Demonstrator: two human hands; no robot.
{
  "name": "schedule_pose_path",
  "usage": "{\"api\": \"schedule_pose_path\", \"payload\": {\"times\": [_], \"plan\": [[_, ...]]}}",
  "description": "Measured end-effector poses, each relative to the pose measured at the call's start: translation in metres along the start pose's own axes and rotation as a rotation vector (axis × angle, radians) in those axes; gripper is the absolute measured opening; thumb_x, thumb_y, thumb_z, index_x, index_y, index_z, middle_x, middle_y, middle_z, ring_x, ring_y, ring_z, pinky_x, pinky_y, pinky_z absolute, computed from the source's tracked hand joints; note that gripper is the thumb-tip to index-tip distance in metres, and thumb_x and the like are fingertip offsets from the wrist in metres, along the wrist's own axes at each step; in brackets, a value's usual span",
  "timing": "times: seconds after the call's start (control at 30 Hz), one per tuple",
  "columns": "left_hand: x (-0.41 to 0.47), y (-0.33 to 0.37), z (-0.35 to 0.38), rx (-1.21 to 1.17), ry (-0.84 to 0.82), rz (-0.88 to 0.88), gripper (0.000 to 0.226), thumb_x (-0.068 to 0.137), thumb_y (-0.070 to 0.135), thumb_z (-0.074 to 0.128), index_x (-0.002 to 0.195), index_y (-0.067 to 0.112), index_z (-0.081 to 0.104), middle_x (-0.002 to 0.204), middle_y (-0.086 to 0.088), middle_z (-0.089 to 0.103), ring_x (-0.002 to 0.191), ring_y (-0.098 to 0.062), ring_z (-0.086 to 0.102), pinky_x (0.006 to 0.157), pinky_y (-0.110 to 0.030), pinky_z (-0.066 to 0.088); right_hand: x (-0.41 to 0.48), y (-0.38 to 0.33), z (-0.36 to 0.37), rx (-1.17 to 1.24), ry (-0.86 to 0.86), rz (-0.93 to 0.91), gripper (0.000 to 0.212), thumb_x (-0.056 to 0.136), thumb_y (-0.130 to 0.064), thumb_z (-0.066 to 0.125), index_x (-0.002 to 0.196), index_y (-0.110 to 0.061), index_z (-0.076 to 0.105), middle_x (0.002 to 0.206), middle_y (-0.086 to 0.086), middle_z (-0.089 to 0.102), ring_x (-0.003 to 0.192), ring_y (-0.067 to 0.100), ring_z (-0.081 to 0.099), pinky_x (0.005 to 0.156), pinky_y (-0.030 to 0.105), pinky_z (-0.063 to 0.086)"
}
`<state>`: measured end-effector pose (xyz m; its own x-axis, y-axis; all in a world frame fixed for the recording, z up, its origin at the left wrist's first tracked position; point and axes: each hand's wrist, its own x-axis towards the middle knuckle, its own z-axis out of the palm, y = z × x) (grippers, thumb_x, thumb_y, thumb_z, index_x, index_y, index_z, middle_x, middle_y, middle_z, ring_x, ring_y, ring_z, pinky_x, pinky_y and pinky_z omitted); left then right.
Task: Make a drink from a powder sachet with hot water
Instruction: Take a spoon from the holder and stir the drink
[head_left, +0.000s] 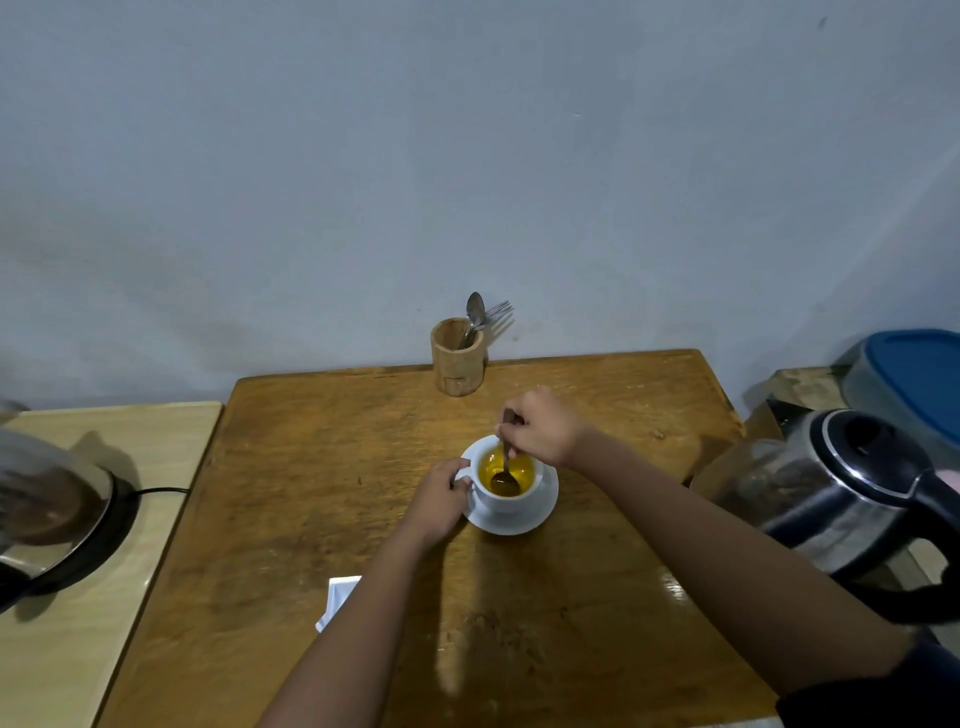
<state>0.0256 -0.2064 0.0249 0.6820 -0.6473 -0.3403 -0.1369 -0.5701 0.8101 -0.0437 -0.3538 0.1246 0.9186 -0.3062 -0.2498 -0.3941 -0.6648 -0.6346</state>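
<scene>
Right hand (543, 428) stirring a yellow drink in a white cup (506, 480) while the left hand (440, 499) steadies it.

The right hand is closed around the upper handle of a spoon (505, 470), whose bowl sits down in the yellow liquid; the left hand is curled at the cup's left side, fingers closed on its handle. The cup stands on a white saucer (519, 519) near the middle of the wooden desk (322, 467). A white sachet (335, 597) lies on the desk near the front left, partly hidden by the left forearm. At the desk's far edge a wooden holder (457, 358) carries cutlery. A steel kettle (852, 493) stands just off the desk's right side, and a blurred round appliance with a cord (57, 514) sits on a paler surface to the left.
</scene>
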Motion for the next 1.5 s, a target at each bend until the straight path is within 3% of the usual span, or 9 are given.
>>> {"api": "schedule_pose_path", "payload": {"times": [0.13,0.27,0.57,0.83,0.93,1.03,1.2,1.4,1.5], "plan": [[-0.002,0.002,0.001,-0.006,0.014,-0.006,0.033,0.094,0.014,0.042,0.125,0.011,0.054,0.131,-0.011,0.053,0.117,-0.026,0.05,0.103,-0.042,0.043,-0.001,0.003,0.009,0.103,0.135,-0.001,0.018,0.09,-0.009,0.052,0.085,-0.001,0.067,0.075,0.016,0.073,0.067,0.02,0.071,0.074,0.042,0.06],[-0.001,0.002,0.001,0.002,0.013,-0.018,0.034,0.094,0.015,0.042,0.126,0.01,0.052,0.133,-0.011,0.052,0.119,-0.026,0.049,0.103,-0.042,0.043,-0.005,0.003,0.013,0.045,0.227,-0.035,0.023,0.092,-0.015,0.049,0.092,-0.002,0.067,0.08,0.016,0.072,0.074,0.023,0.068,0.074,0.043,0.058],[-0.002,0.001,0.001,0.006,0.014,-0.003,0.032,0.094,0.014,0.042,0.124,0.011,0.054,0.129,-0.011,0.055,0.114,-0.025,0.052,0.098,-0.04,0.044,-0.014,-0.002,0.001,-0.262,0.026,-0.092,0.027,0.095,-0.017,0.041,0.101,-0.001,0.063,0.094,0.017,0.067,0.075,0.023,0.057,0.059,0.03,0.043],[-0.003,0.003,0.002,-0.004,0.021,-0.01,0.032,0.094,0.013,0.041,0.125,0.01,0.052,0.131,-0.014,0.052,0.116,-0.027,0.05,0.099,-0.04,0.043,-0.011,0.0,0.011,0.044,0.112,-0.053,0.02,0.093,-0.014,0.05,0.095,-0.001,0.066,0.083,0.017,0.072,0.067,0.019,0.066,0.068,0.034,0.056],[-0.003,0.004,0.003,-0.011,0.031,-0.021,0.034,0.094,0.014,0.042,0.127,0.01,0.05,0.133,-0.014,0.051,0.118,-0.027,0.05,0.1,-0.041,0.043,-0.01,0.001,0.014,0.042,0.165,-0.076,0.022,0.093,-0.015,0.05,0.09,-0.001,0.067,0.084,0.019,0.072,0.06,0.014,0.058,0.063,0.03,0.051],[-0.003,0.005,0.003,-0.004,0.037,-0.023,0.035,0.094,0.013,0.042,0.128,0.01,0.049,0.134,-0.013,0.05,0.119,-0.027,0.049,0.102,-0.041,0.043,-0.009,0.001,0.012,-0.004,0.173,-0.093,0.024,0.094,-0.016,0.049,0.097,-0.001,0.067,0.092,0.018,0.071,0.076,0.023,0.063,0.073,0.037,0.054],[-0.003,0.005,0.003,-0.01,0.037,-0.02,0.034,0.094,0.014,0.042,0.127,0.011,0.051,0.133,-0.013,0.052,0.118,-0.027,0.05,0.102,-0.045,0.044,-0.011,-0.002,0.002,-0.159,0.083,-0.086,0.029,0.096,-0.018,0.044,0.11,-0.002,0.063,0.106,0.018,0.068,0.097,0.029,0.062,0.08,0.036,0.05],[-0.003,0.004,0.003,-0.015,0.042,-0.01,0.033,0.094,0.012,0.042,0.125,0.01,0.053,0.131,-0.014,0.053,0.115,-0.027,0.051,0.1,-0.043,0.045,-0.012,-0.003,-0.002,-0.15,0.018,-0.057,0.025,0.095,-0.018,0.047,0.104,-0.003,0.065,0.099,0.015,0.069,0.076,0.016,0.055,0.064,0.027,0.044],[-0.003,0.004,0.004,-0.001,0.034,-0.015,0.034,0.094,0.013,0.041,0.127,0.009,0.05,0.134,-0.014,0.051,0.118,-0.028,0.05,0.101,-0.043,0.044,-0.014,-0.007,0.006,-0.057,0.058,-0.058,0.023,0.094,-0.016,0.049,0.099,-0.001,0.065,0.091,0.018,0.07,0.073,0.019,0.059,0.07,0.034,0.052]]}}
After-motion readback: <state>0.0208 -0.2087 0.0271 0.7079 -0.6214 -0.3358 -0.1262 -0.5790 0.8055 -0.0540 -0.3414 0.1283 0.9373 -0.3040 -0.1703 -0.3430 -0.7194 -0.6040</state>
